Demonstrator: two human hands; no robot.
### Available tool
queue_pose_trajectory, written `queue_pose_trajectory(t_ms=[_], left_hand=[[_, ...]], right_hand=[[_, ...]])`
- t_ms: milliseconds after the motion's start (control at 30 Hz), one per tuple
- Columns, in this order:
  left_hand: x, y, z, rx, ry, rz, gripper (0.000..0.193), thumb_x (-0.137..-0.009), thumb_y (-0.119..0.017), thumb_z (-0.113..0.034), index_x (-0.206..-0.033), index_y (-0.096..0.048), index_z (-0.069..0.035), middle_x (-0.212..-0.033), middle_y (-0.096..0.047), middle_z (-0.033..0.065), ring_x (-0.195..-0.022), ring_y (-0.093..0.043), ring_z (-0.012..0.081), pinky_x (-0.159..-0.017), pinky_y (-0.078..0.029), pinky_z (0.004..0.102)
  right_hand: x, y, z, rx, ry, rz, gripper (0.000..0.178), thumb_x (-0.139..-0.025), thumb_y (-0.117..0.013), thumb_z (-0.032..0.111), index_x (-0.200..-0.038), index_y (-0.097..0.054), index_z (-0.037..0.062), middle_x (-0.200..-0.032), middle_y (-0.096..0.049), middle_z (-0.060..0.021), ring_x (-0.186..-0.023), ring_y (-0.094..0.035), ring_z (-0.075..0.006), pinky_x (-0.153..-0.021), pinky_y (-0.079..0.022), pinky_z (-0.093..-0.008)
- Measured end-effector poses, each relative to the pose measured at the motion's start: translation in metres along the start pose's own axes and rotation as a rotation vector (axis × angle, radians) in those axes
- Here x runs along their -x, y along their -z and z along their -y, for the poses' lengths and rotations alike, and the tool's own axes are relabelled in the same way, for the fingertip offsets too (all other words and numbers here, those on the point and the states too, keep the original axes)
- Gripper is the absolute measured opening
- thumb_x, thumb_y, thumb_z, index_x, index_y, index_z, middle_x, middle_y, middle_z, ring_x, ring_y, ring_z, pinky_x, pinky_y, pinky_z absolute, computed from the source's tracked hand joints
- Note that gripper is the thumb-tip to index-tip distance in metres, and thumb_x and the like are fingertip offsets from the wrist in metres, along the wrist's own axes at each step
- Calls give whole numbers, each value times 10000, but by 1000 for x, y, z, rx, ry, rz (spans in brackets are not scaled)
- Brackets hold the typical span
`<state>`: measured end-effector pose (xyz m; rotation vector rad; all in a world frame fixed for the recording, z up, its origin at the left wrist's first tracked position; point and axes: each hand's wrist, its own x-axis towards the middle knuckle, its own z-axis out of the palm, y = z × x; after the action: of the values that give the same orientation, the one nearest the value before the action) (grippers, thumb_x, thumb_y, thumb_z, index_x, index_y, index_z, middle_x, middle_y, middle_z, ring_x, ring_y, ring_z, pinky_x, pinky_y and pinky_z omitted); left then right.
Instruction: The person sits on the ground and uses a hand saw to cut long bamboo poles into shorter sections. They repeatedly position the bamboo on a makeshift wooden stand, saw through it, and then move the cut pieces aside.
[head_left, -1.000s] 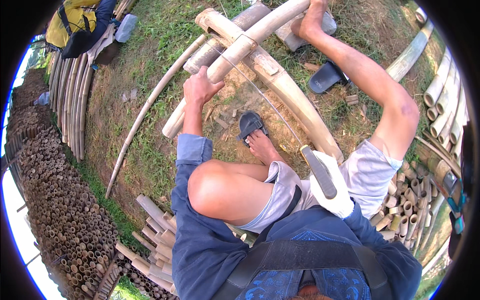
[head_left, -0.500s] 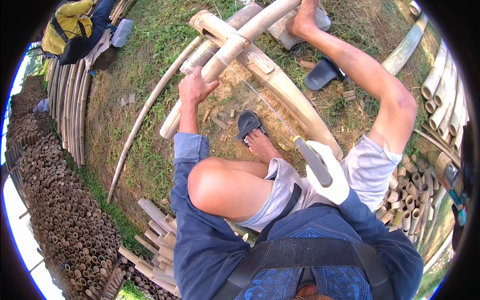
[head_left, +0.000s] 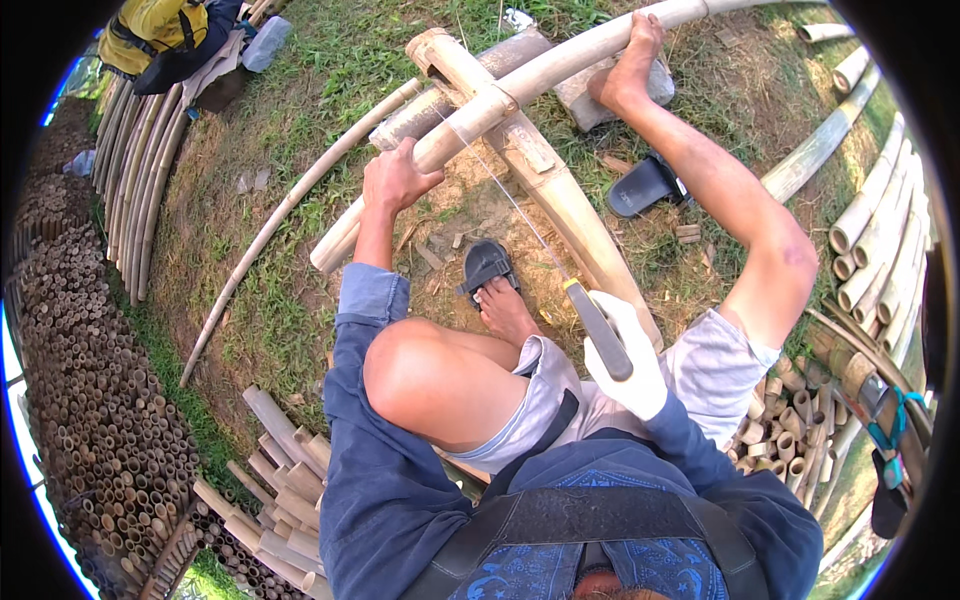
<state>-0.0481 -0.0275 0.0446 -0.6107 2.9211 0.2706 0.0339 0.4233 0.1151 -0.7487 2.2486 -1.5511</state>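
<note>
My bare left hand (head_left: 393, 182) is wrapped round a pale bamboo pole (head_left: 545, 75) near its lower left end. The white-gloved right hand (head_left: 628, 352) grips the dark grey and yellow handle of a hand saw (head_left: 603, 332). Its thin blade runs up and left to the pole, meeting it just beyond my left hand. The pole lies across a thick bamboo support (head_left: 560, 190) that slants down toward my lap. My bare right foot (head_left: 628, 75) presses on the pole farther up. How deep the blade sits is too small to tell.
A rock (head_left: 590, 100) and a grey log (head_left: 415, 112) lie around the support. One black sandal (head_left: 640, 188) lies on the ground; another is on my left foot. A thin pole (head_left: 270, 225) lies left. Cut bamboo is stacked both sides, with a yellow bag (head_left: 150, 38) at far left.
The saw handle has come a little closer to the pole, as my right hand moved forward. My left hand keeps its hold. The view has shifted, showing more of my right foot on the pole.
</note>
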Motion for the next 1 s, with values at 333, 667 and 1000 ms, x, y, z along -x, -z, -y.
queue_pose_trajectory(t_ms=[333, 667, 1000], left_hand=[[-13, 6, -12, 20, -44, 2, 736, -767, -833, -602, -1238, -717, -48, -1003, -799, 274, -972, -782, 441, -907, -617, 541], [-2, 3, 2, 53, -12, 2, 708, -775, -828, -587, -1210, -718, -39, -1017, -801, 266, -977, -774, 457, -920, -617, 548], [-1, 14, -1, 64, -49, -6, 689, -796, -842, -573, -1210, -715, -37, -1024, -799, 274, -994, -777, 457, -918, -617, 551]], right_hand=[[-159, -46, -21, -67, 180, 20, 614, -935, -772, 27, -1508, -552, 50, -1377, -689, -174, -1229, -717, -229, -1044, -557, -344], [-27, -1, -6, 25, 34, 95, 647, -945, -693, -49, -1553, -472, -18, -1488, -604, -199, -1411, -609, -302, -1210, -458, -405], [-60, -30, -27, 2, 156, 34, 659, -937, -722, -22, -1551, -481, -20, -1420, -623, -191, -1337, -639, -279, -1158, -493, -378]])
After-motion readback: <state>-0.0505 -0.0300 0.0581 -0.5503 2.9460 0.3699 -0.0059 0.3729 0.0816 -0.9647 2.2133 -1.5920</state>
